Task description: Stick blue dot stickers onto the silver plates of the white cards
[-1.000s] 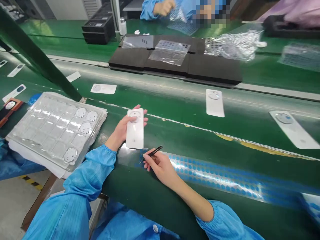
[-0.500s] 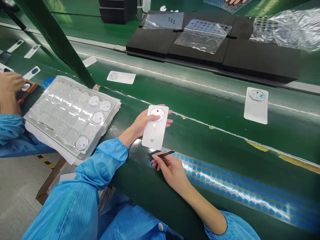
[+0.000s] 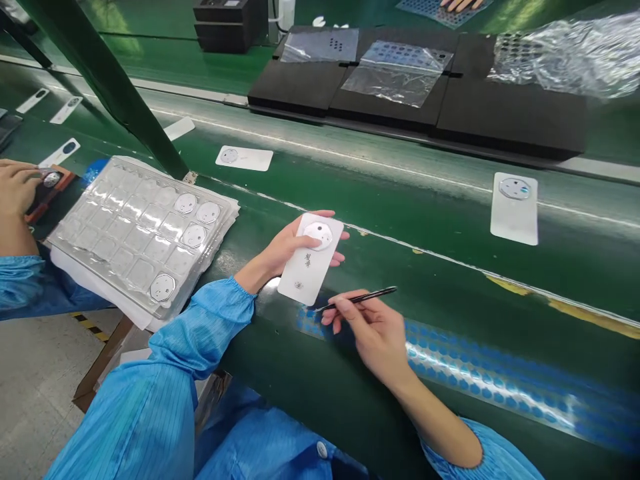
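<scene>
My left hand [image 3: 281, 255] holds a white rectangular plate [image 3: 304, 281] with rounded corners, tilted, thumb on top and fingers behind. Near the plate's upper end sits a silver-white octagonal piece [image 3: 320, 233] with small dark holes, and dark marks are printed below it. My right hand [image 3: 377, 332] pinches a pair of black tweezers [image 3: 373, 295], their tip close to the lower edge of the plate. Beneath that hand lies a long clear sheet of blue round stickers [image 3: 475, 377]. Whether the tip carries a sticker is too small to tell.
A clear blister tray [image 3: 135, 220] with several octagonal pieces stands at left, beside a co-worker's hand [image 3: 17, 190]. On the green belt lie more white plates [image 3: 245, 159], one at right [image 3: 515, 213]. A green post [image 3: 110, 87] slants past the tray. Black foam blocks [image 3: 385, 113] line the back.
My right hand has moved right with the tweezers, which now point left over the sheet's near end. The plate in my left hand has tilted and lowered slightly. The co-worker's hand has shifted.
</scene>
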The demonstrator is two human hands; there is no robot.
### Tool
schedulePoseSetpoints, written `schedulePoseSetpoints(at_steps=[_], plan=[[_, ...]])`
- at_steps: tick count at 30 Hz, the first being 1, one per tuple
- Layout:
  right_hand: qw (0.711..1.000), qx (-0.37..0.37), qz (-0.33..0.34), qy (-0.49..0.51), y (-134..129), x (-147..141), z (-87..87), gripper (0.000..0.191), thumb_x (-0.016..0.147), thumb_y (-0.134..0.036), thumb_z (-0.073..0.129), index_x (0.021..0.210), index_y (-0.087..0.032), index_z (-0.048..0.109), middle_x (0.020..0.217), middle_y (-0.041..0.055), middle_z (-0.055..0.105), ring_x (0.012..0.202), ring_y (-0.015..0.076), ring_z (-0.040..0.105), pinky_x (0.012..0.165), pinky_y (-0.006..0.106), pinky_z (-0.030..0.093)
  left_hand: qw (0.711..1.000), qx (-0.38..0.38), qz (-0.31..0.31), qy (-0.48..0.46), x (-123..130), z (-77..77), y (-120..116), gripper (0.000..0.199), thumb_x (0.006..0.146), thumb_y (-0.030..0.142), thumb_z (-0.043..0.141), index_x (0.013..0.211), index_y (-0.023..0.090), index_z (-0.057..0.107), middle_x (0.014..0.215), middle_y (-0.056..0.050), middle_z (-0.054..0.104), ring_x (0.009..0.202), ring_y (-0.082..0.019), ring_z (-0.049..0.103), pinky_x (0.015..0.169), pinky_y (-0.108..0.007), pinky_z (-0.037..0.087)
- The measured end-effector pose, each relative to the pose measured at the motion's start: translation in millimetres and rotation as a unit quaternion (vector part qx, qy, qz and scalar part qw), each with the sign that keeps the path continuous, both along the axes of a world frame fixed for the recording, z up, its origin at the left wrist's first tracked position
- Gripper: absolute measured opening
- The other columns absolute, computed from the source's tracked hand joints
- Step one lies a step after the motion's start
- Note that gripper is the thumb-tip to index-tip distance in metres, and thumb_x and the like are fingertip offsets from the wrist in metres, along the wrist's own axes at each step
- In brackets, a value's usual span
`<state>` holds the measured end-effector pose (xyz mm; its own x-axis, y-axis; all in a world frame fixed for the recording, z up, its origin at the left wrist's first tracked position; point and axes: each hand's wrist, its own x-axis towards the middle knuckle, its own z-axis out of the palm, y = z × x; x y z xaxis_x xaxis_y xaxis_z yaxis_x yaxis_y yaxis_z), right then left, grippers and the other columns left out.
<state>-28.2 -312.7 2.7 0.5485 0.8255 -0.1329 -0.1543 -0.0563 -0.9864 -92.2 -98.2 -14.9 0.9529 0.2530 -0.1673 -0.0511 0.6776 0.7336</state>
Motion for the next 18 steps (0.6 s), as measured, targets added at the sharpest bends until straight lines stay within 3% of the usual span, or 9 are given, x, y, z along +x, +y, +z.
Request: schedulePoseSetpoints(at_steps=[4,7,18], plan=[[0.989,0.070,-0.120,-0.055,-1.4,27.1,19.8,0.025,0.096,-0.044,0.078,0.091,-0.020,0.075,0.071,0.0048,0.076,0.057,0.0165,0.069,0.053,0.027,0.057,0.994,0.027,-0.108,0.010,-4.8,11.1,-24.4,0.062,0.081,0.023,0.083,0.137,0.021,0.057,0.113,-0.013,0.079,0.089,-0.029,0.081,0.084,-0.043,0.066],[0.981,0.078,-0.160,-0.075,-0.6,40.1,21.8,0.027,0.095,-0.047,0.079,0.090,-0.021,0.076,0.070,0.0044,0.074,0.057,0.0173,0.069,0.051,0.028,0.056,0.988,0.020,-0.151,0.023,-8.1,19.2,-43.0,0.055,0.083,0.022,0.082,0.134,0.021,0.061,0.110,-0.011,0.078,0.088,-0.027,0.081,0.082,-0.040,0.067],[0.985,0.026,-0.149,-0.083,-1.6,43.2,23.0,0.029,0.094,-0.048,0.081,0.087,-0.020,0.076,0.068,0.0030,0.072,0.051,0.0148,0.063,0.046,0.027,0.053,0.994,0.015,-0.108,0.000,-7.4,15.1,-60.6,0.042,0.086,0.015,0.077,0.125,0.020,0.062,0.099,-0.006,0.078,0.081,-0.024,0.081,0.072,-0.035,0.068]])
